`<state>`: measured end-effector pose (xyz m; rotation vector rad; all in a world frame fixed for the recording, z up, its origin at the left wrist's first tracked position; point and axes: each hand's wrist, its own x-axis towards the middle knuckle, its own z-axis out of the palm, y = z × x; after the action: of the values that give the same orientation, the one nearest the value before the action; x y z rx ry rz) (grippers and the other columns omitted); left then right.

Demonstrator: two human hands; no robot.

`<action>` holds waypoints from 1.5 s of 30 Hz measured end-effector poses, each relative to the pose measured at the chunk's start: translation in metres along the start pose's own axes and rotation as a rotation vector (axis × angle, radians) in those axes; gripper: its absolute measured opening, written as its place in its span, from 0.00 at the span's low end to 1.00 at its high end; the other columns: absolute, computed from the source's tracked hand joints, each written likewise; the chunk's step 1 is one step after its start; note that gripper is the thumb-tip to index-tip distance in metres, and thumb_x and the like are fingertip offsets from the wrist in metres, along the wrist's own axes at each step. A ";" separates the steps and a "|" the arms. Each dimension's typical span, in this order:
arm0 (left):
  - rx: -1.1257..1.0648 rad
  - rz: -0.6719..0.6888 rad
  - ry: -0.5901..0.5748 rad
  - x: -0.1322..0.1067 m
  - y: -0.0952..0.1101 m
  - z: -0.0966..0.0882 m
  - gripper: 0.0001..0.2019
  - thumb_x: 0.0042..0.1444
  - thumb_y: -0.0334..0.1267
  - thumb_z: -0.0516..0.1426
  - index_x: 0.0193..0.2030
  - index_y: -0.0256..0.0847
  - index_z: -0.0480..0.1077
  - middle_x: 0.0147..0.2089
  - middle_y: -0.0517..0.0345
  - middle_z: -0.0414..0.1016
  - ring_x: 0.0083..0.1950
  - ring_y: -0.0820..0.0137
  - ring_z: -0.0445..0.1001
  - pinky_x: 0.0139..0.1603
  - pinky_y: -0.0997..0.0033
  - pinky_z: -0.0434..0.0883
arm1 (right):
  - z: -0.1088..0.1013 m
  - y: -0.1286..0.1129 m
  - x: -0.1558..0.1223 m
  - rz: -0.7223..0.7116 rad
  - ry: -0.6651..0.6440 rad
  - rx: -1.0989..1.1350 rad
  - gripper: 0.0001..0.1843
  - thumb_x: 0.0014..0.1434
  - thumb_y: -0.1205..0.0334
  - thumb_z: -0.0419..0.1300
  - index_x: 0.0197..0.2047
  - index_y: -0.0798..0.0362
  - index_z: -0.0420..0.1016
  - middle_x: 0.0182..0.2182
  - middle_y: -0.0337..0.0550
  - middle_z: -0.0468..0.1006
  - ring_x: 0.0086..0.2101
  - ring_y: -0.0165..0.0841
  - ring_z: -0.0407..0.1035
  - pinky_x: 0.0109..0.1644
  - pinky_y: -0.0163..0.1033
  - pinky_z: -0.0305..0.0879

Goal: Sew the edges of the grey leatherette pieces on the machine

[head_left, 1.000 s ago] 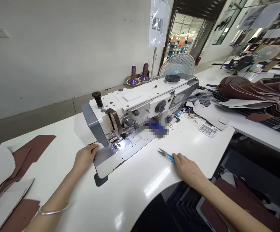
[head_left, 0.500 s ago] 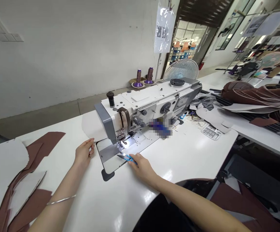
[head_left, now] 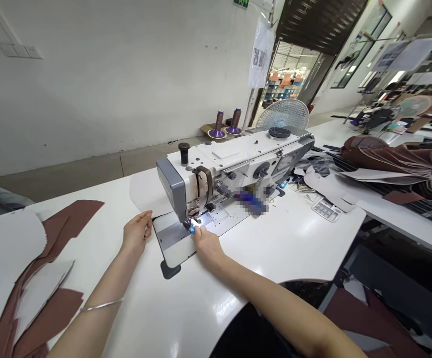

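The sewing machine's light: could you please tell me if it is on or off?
On: the sewing machine throws bright light onto its needle plate.

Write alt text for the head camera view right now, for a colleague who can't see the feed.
The right hand holds blue-handled thread snips at the needle area of a white industrial sewing machine. The left hand rests beside a pale piece of material. Brown and pale cut pieces lie on the white table to the left.
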<state>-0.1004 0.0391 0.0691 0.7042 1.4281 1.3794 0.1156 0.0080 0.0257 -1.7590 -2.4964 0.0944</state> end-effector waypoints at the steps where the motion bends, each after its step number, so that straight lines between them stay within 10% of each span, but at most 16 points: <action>1: 0.032 -0.013 -0.017 -0.006 0.002 -0.003 0.23 0.36 0.43 0.65 0.40 0.33 0.70 0.18 0.68 0.62 0.15 0.83 0.51 0.17 0.77 0.46 | 0.000 0.005 -0.005 -0.027 0.004 0.000 0.11 0.69 0.64 0.42 0.47 0.56 0.63 0.39 0.47 0.71 0.33 0.34 0.69 0.30 0.36 0.60; 14: 0.210 0.131 0.174 -0.007 0.025 -0.021 0.20 0.37 0.44 0.61 0.38 0.35 0.72 0.16 0.67 0.60 0.15 0.81 0.51 0.17 0.77 0.46 | 0.001 0.003 -0.003 -0.002 -0.034 0.071 0.17 0.68 0.60 0.43 0.58 0.57 0.55 0.43 0.51 0.70 0.34 0.37 0.71 0.30 0.38 0.63; 24: 0.229 0.127 0.224 -0.004 0.032 -0.020 0.20 0.35 0.44 0.62 0.36 0.34 0.73 0.16 0.66 0.59 0.17 0.80 0.51 0.18 0.77 0.47 | 0.007 0.002 -0.001 -0.125 -0.002 0.053 0.11 0.69 0.64 0.41 0.46 0.56 0.63 0.38 0.48 0.71 0.32 0.34 0.68 0.31 0.36 0.62; 27: 0.297 -0.002 -0.013 -0.033 0.035 -0.024 0.21 0.36 0.45 0.63 0.38 0.36 0.73 0.15 0.67 0.59 0.15 0.81 0.47 0.18 0.76 0.45 | 0.006 0.013 -0.017 -0.251 0.010 0.082 0.12 0.68 0.60 0.44 0.48 0.55 0.63 0.37 0.46 0.71 0.32 0.35 0.68 0.31 0.36 0.62; 30: 0.491 -0.300 -0.547 -0.089 0.027 -0.020 0.23 0.41 0.51 0.63 0.41 0.36 0.74 0.17 0.61 0.66 0.13 0.81 0.47 0.17 0.74 0.43 | -0.001 0.030 -0.035 -0.207 0.051 0.076 0.13 0.67 0.60 0.48 0.51 0.56 0.63 0.38 0.49 0.72 0.36 0.38 0.67 0.35 0.39 0.64; 33: 0.534 -0.514 -0.876 -0.139 0.007 -0.005 0.23 0.48 0.54 0.60 0.46 0.42 0.73 0.40 0.47 0.77 0.13 0.81 0.55 0.18 0.72 0.47 | -0.013 0.047 -0.052 -0.116 0.195 0.072 0.15 0.64 0.65 0.50 0.53 0.58 0.64 0.44 0.57 0.71 0.43 0.43 0.65 0.44 0.46 0.64; 39: 0.179 -0.358 -0.557 -0.146 -0.032 0.054 0.28 0.50 0.61 0.55 0.50 0.42 0.70 0.40 0.54 0.70 0.19 0.83 0.53 0.22 0.73 0.51 | -0.032 0.043 -0.099 -0.280 0.353 0.495 0.16 0.65 0.61 0.49 0.54 0.53 0.66 0.40 0.51 0.72 0.40 0.38 0.67 0.40 0.41 0.68; 45: 0.225 -0.272 -0.652 -0.143 -0.047 0.138 0.30 0.51 0.62 0.53 0.55 0.45 0.65 0.36 0.57 0.65 0.32 0.72 0.64 0.32 0.71 0.62 | -0.035 0.056 -0.118 -0.051 0.345 0.827 0.18 0.59 0.65 0.56 0.54 0.49 0.66 0.38 0.45 0.70 0.37 0.35 0.66 0.37 0.38 0.68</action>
<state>0.0854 -0.0462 0.0789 0.9568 1.1007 0.6865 0.2108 -0.0839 0.0503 -1.2264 -1.8420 0.6489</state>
